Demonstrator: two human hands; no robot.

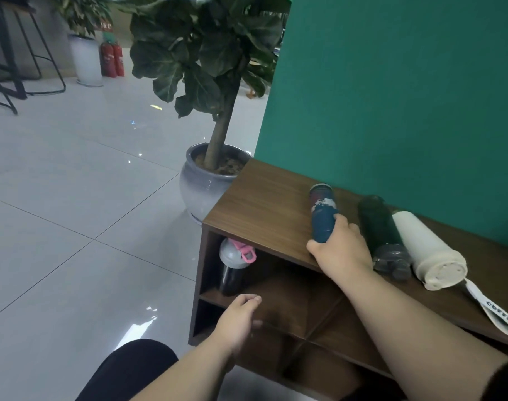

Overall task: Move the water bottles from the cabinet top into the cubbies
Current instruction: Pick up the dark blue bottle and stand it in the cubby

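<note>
Three bottles lie on their sides on the brown cabinet top (pixel 261 206): a blue bottle (pixel 322 212), a dark green bottle (pixel 377 224) with a grey lid, and a white bottle (pixel 429 250) with a strap. My right hand (pixel 342 247) is closed around the lower end of the blue bottle. A dark bottle with a grey and pink lid (pixel 235 261) stands upright in the upper left cubby. My left hand (pixel 241 319) hovers in front of the cubby shelf, fingers loosely curled, holding nothing.
A large potted plant in a grey pot (pixel 203 183) stands on the tiled floor just left of the cabinet. A teal wall (pixel 406 96) runs behind the cabinet. Stools, a white planter and red fire extinguishers (pixel 112 59) are far off at the upper left.
</note>
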